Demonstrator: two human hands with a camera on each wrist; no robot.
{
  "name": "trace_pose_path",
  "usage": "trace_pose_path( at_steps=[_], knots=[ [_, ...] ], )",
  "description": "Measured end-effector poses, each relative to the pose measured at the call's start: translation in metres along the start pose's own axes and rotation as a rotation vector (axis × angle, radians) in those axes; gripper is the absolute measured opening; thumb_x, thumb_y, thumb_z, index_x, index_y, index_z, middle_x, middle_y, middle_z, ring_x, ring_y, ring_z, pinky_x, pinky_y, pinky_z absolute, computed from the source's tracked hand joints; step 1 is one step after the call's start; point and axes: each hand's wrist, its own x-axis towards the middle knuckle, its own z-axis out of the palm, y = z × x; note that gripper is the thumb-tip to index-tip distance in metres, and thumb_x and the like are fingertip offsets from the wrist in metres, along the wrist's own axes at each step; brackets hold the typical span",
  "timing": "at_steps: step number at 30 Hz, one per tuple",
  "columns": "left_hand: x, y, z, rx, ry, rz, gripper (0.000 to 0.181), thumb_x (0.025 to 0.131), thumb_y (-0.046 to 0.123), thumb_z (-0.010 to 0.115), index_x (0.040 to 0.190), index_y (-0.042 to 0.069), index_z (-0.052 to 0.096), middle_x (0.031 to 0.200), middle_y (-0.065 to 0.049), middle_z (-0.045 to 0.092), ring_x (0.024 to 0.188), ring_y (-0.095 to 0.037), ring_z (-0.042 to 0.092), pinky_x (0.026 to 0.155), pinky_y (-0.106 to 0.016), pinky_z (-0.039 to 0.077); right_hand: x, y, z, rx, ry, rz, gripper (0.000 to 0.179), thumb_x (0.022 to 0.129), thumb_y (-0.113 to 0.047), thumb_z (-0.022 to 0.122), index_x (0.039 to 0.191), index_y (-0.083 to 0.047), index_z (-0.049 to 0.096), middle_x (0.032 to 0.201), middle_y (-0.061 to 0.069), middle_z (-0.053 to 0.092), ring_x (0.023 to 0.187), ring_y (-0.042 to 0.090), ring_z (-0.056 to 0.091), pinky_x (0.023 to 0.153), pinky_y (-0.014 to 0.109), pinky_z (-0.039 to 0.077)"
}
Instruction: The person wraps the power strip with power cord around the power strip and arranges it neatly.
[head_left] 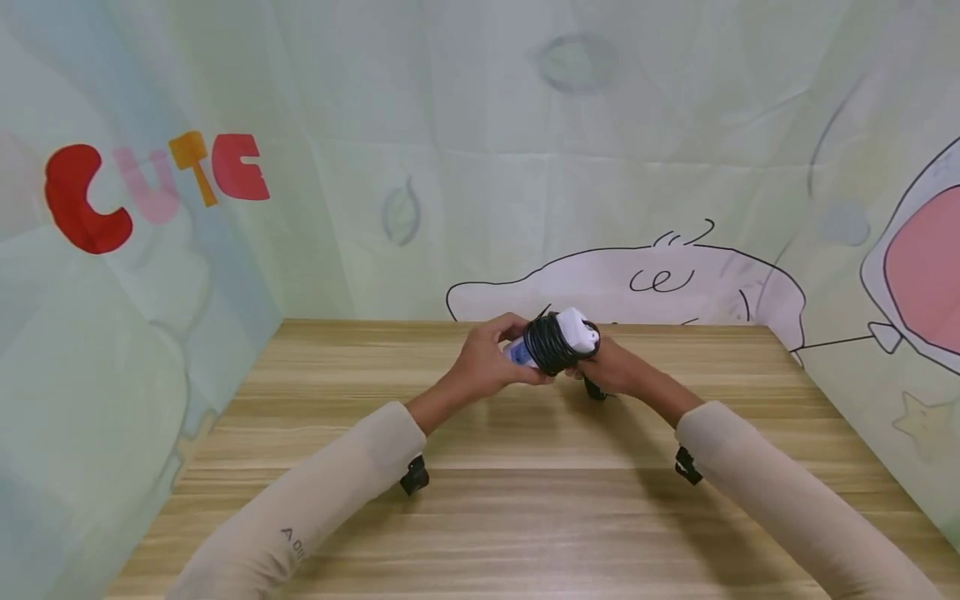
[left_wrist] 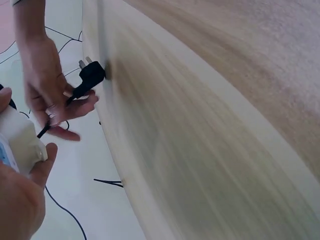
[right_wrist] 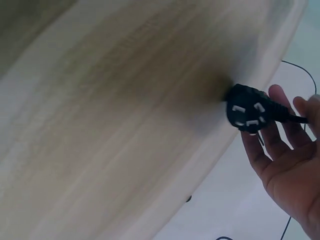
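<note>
A white plastic block with a blue label is held up over the far part of the table, tilted, with black cord wound round it in several turns. My left hand grips its lower left end, thumb on the near side and fingers on the far side. Beside the other end, my right hand pinches the cord just behind a black plug. In the right wrist view the plug's metal prongs face the camera, and the other fingers extend loosely beneath. The left wrist view shows the block's white end near the right hand.
The wood-grain table ends at a far edge just beyond the hands. Behind it hangs a pale printed curtain with cartoon drawings and coloured letters. Black wrist cameras hang below both sleeves.
</note>
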Motion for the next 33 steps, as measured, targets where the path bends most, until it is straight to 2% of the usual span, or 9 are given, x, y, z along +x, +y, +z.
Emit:
trace_pose_path(
  at_steps=[2, 6, 8, 9, 13, 16, 19, 24, 33],
  knots=[
    [0.001, 0.0, -0.001, -0.006, 0.028, -0.011, 0.062, 0.073, 0.018, 0.107, 0.126, 0.013, 0.074, 0.121, -0.007, 0.08, 0.116, -0.024, 0.07, 0.107, -0.05, 0.058, 0.004, 0.018, 0.007, -0.026, -0.029, -0.037, 0.023, 0.117, -0.02, 0.058, 0.117, -0.002, 0.072, 0.098, 0.009, 0.078, 0.091, 0.017, 0.069, 0.091, 0.041, 0.056],
    [0.003, -0.001, 0.001, 0.006, 0.083, -0.062, 0.059, 0.075, 0.022, 0.107, 0.121, 0.011, 0.073, 0.119, -0.008, 0.08, 0.112, -0.025, 0.071, 0.102, -0.048, 0.06, 0.0, 0.025, 0.011, -0.078, -0.064, -0.061, 0.031, 0.117, -0.03, 0.061, 0.133, -0.004, 0.068, 0.095, 0.007, 0.077, 0.086, 0.018, 0.068, 0.09, 0.047, 0.056],
    [0.003, -0.002, 0.003, 0.021, 0.106, -0.094, 0.058, 0.075, 0.023, 0.107, 0.118, 0.01, 0.071, 0.118, -0.01, 0.08, 0.108, -0.025, 0.072, 0.097, -0.045, 0.061, 0.001, 0.038, 0.017, -0.111, -0.075, -0.086, 0.037, 0.116, -0.031, 0.063, 0.142, -0.004, 0.064, 0.096, 0.009, 0.077, 0.085, 0.02, 0.066, 0.086, 0.044, 0.055],
    [0.004, -0.002, 0.004, 0.031, 0.115, -0.11, 0.057, 0.075, 0.024, 0.107, 0.116, 0.009, 0.071, 0.117, -0.01, 0.081, 0.107, -0.025, 0.072, 0.095, -0.043, 0.061, -0.003, 0.028, 0.016, -0.137, -0.092, -0.054, 0.038, 0.114, -0.027, 0.065, 0.143, -0.002, 0.063, 0.097, 0.012, 0.077, 0.084, 0.021, 0.067, 0.084, 0.045, 0.056],
    [0.005, -0.006, 0.008, 0.069, 0.149, -0.164, 0.058, 0.073, 0.024, 0.108, 0.114, 0.005, 0.072, 0.115, -0.013, 0.082, 0.102, -0.026, 0.075, 0.091, -0.041, 0.063, 0.003, 0.069, 0.035, -0.229, -0.099, -0.069, 0.053, 0.108, -0.032, 0.07, 0.153, -0.005, 0.057, 0.09, 0.003, 0.072, 0.078, 0.015, 0.063, 0.074, 0.035, 0.053],
    [0.005, -0.01, 0.01, 0.09, 0.167, -0.194, 0.061, 0.071, 0.022, 0.109, 0.118, 0.004, 0.074, 0.113, -0.013, 0.082, 0.101, -0.026, 0.075, 0.089, -0.04, 0.063, 0.0, 0.076, 0.042, -0.207, -0.084, -0.073, 0.066, 0.104, -0.032, 0.073, 0.159, -0.007, 0.047, 0.091, -0.003, 0.071, 0.077, 0.011, 0.063, 0.073, 0.033, 0.053],
    [0.005, -0.016, 0.011, 0.122, 0.168, -0.208, 0.06, 0.069, 0.023, 0.109, 0.115, 0.004, 0.076, 0.109, -0.012, 0.082, 0.098, -0.024, 0.074, 0.085, -0.037, 0.062, -0.015, 0.044, 0.034, -0.124, -0.094, -0.114, 0.061, 0.102, -0.023, 0.075, 0.15, -0.006, 0.042, 0.095, 0.002, 0.074, 0.079, 0.014, 0.065, 0.074, 0.036, 0.055],
    [0.006, -0.022, 0.012, 0.164, 0.159, -0.23, 0.054, 0.069, 0.025, 0.109, 0.105, 0.005, 0.073, 0.101, -0.011, 0.08, 0.091, -0.022, 0.072, 0.078, -0.032, 0.057, -0.037, -0.018, 0.022, -0.106, -0.122, -0.141, 0.03, 0.094, -0.001, 0.073, 0.119, -0.01, 0.059, 0.097, 0.006, 0.072, 0.085, 0.015, 0.061, 0.078, 0.033, 0.051],
    [0.007, -0.031, 0.013, 0.27, 0.111, -0.247, 0.059, 0.07, 0.025, 0.108, 0.111, 0.003, 0.072, 0.107, -0.014, 0.08, 0.097, -0.027, 0.072, 0.087, -0.039, 0.06, -0.044, -0.031, 0.031, -0.204, -0.122, -0.174, 0.025, 0.084, 0.003, 0.075, 0.101, -0.014, 0.069, 0.099, 0.0, 0.067, 0.092, 0.013, 0.06, 0.082, 0.03, 0.051]
  ],
)
